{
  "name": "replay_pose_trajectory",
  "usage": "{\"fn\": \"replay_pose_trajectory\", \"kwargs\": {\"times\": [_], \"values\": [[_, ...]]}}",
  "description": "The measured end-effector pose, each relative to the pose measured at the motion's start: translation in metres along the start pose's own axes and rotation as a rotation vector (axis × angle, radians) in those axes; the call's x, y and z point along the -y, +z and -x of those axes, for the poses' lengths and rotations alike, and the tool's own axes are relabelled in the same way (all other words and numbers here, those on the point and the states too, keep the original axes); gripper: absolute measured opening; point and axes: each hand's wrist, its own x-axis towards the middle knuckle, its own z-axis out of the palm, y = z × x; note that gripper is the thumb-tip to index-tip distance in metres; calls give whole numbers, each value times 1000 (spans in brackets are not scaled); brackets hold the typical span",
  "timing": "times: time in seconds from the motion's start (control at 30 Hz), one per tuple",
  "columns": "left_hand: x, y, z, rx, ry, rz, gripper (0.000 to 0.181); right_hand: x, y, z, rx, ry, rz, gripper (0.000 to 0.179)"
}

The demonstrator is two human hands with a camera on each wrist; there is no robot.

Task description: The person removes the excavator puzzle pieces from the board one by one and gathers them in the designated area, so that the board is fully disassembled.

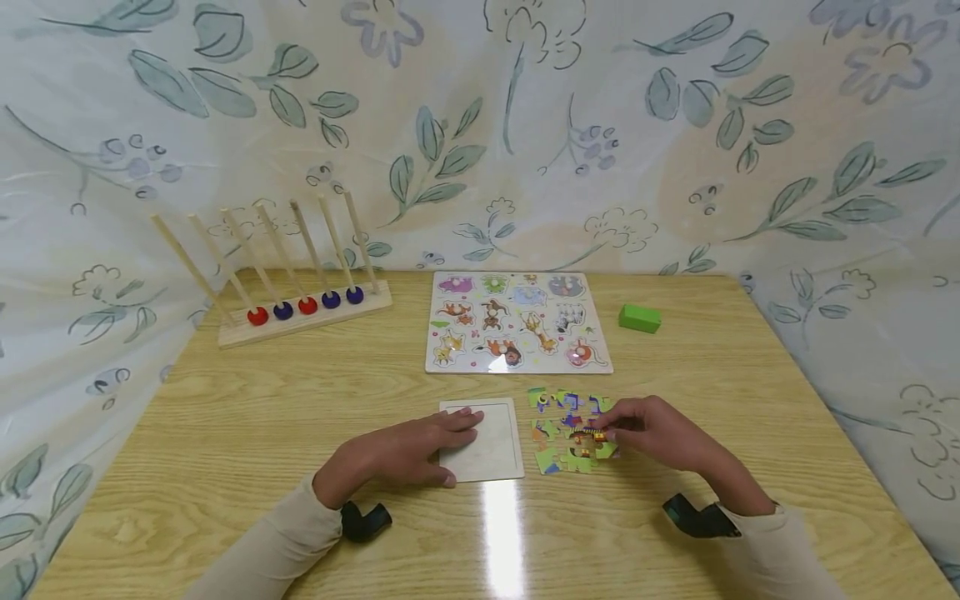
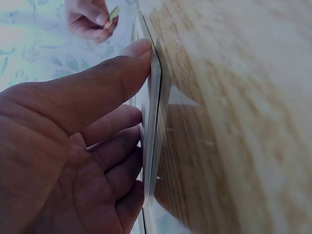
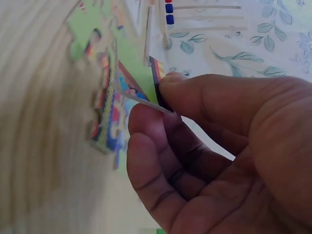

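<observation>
My left hand (image 1: 408,446) rests on a small blank puzzle tray (image 1: 495,446) with a thin raised border, lying flat on the table. In the left wrist view, the thumb (image 2: 112,75) lies at the tray's edge (image 2: 155,87) and the other fingers spread over its face. To the right lies a group of colourful jigsaw pieces (image 1: 551,460), mostly green. My right hand (image 1: 663,432) is over their right side, pinching one jigsaw piece (image 3: 144,83) between thumb and fingers. That piece is tilted up, green with a dark and red stripe.
An animal peg puzzle board (image 1: 517,321) lies behind the tray. A green block (image 1: 639,318) sits to its right. At the back left stands a wooden rack (image 1: 337,315) with upright rods and red and blue beads. A patterned cloth (image 1: 480,167) hangs behind the table.
</observation>
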Motion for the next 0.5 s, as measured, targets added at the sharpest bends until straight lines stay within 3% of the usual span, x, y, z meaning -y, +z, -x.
{"fn": "replay_pose_trajectory", "kwargs": {"times": [0.27, 0.5], "values": [[-3, -3, 0, -10, 17, -32, 69, -16, 2, 8, 37, 46, -51, 16], [-7, -17, 3, -84, 23, -90, 74, -21, 10, 7, 47, 54, -12, 13]]}}
